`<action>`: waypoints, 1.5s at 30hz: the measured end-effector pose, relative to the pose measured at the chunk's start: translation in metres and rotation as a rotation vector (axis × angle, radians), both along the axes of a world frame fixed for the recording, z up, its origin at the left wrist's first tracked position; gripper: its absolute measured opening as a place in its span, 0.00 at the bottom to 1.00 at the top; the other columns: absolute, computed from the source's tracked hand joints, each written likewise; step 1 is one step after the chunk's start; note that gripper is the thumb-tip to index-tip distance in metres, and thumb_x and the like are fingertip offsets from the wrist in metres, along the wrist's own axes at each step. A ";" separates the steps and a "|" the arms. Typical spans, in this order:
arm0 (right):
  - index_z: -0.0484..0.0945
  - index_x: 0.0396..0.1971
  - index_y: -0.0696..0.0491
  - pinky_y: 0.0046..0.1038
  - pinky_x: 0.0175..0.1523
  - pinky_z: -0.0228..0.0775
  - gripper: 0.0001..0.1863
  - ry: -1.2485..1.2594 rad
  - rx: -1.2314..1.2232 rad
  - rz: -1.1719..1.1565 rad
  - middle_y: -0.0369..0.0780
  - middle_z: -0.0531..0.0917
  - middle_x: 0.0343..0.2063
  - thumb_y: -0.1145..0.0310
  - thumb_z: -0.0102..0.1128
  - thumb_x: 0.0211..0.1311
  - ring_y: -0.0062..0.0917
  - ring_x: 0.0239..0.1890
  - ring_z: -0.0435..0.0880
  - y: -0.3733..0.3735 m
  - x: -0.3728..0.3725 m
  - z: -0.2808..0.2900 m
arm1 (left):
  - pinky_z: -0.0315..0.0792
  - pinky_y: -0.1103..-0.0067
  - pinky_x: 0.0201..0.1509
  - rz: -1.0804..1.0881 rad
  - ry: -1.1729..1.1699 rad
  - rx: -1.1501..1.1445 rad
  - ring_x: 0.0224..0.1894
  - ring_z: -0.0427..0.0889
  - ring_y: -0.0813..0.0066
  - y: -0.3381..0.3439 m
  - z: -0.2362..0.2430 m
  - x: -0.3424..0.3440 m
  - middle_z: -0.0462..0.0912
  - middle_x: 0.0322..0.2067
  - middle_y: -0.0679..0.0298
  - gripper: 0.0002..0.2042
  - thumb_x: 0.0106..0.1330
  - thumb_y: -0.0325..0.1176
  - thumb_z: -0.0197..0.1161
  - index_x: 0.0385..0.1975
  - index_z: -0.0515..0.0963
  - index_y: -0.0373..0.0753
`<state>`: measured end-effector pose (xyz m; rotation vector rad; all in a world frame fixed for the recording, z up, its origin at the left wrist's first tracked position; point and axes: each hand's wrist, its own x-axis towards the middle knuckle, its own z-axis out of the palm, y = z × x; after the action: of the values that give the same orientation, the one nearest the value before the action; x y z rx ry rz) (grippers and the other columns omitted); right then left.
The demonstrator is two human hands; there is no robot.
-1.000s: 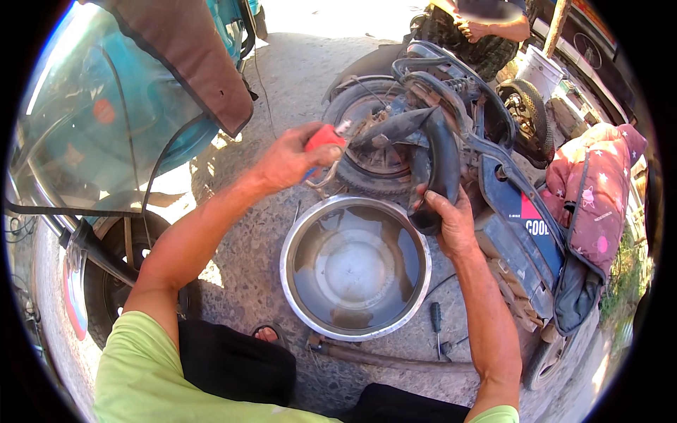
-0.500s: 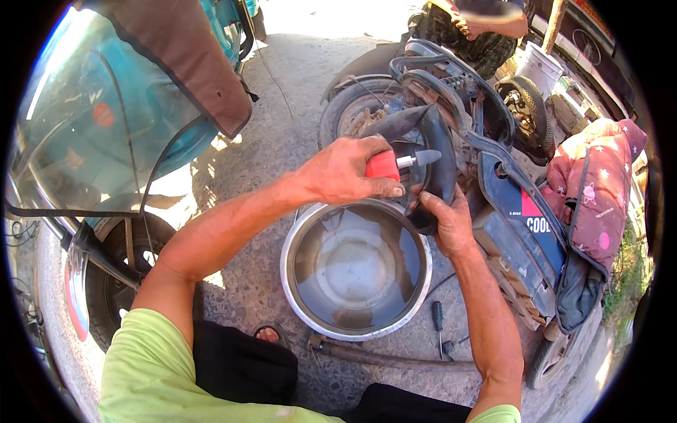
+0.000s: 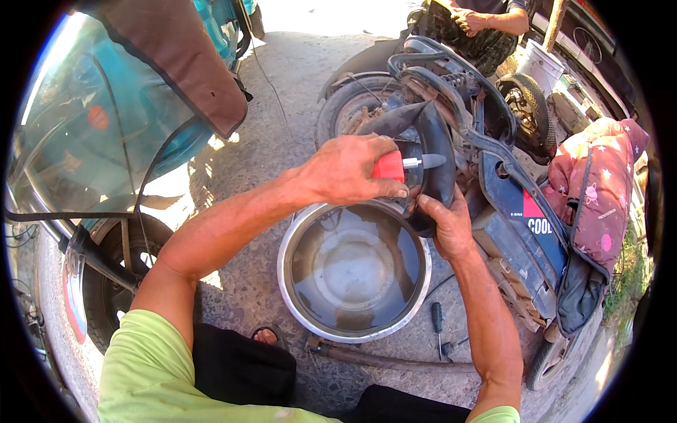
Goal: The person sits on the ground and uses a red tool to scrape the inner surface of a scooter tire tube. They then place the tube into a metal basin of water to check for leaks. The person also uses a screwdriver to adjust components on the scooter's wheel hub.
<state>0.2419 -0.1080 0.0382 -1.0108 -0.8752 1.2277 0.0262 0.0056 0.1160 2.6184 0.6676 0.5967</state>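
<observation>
My left hand (image 3: 345,169) is closed around a small red handheld rotary grinder (image 3: 388,168). A pale, cone-shaped bit (image 3: 433,161) on a metal shank points right from it, its tip overlapping a black rubber inner tube (image 3: 436,130); whether it touches cannot be told. My right hand (image 3: 451,222) grips the lower part of that tube, thumb in front, the other fingers mostly hidden behind it. The tube's upper part folds back to the left over the scooter. Below both hands stands a round metal basin (image 3: 285,271) with water in it.
An electric scooter (image 3: 522,190) lies on its side beyond and right of the tube, a pink patterned padded cover (image 3: 599,176) over it. A screwdriver (image 3: 437,321) and a bar (image 3: 395,361) lie near the basin. A teal vehicle (image 3: 106,127) stands left. Another person's hands (image 3: 471,21) show at the top.
My left hand and the red grinder have shifted slightly right, bringing the bit further over the inner tube. My right hand keeps its grip on the tube.
</observation>
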 end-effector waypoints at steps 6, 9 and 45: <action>0.73 0.55 0.56 0.29 0.47 0.80 0.22 0.002 0.000 0.004 0.40 0.86 0.40 0.74 0.66 0.61 0.23 0.37 0.84 0.001 0.001 -0.002 | 0.77 0.59 0.47 -0.018 0.037 0.017 0.44 0.84 0.44 0.000 -0.002 -0.001 0.84 0.39 0.46 0.32 0.57 0.56 0.75 0.48 0.80 0.32; 0.72 0.55 0.57 0.29 0.47 0.80 0.22 -0.021 0.002 0.007 0.40 0.86 0.40 0.74 0.66 0.61 0.23 0.37 0.85 0.000 0.000 0.000 | 0.77 0.59 0.47 0.003 -0.009 0.045 0.44 0.84 0.43 0.003 -0.004 -0.001 0.84 0.39 0.46 0.32 0.57 0.56 0.75 0.48 0.80 0.32; 0.74 0.54 0.56 0.29 0.47 0.79 0.21 -0.062 0.008 0.005 0.39 0.86 0.39 0.74 0.67 0.61 0.22 0.37 0.85 -0.001 -0.003 0.001 | 0.77 0.60 0.46 -0.032 0.024 0.063 0.43 0.84 0.46 -0.003 -0.005 0.000 0.83 0.39 0.49 0.30 0.56 0.53 0.76 0.48 0.80 0.32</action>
<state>0.2390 -0.1094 0.0395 -1.0456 -0.9309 1.2009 0.0258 0.0029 0.1110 2.6930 0.6223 0.5868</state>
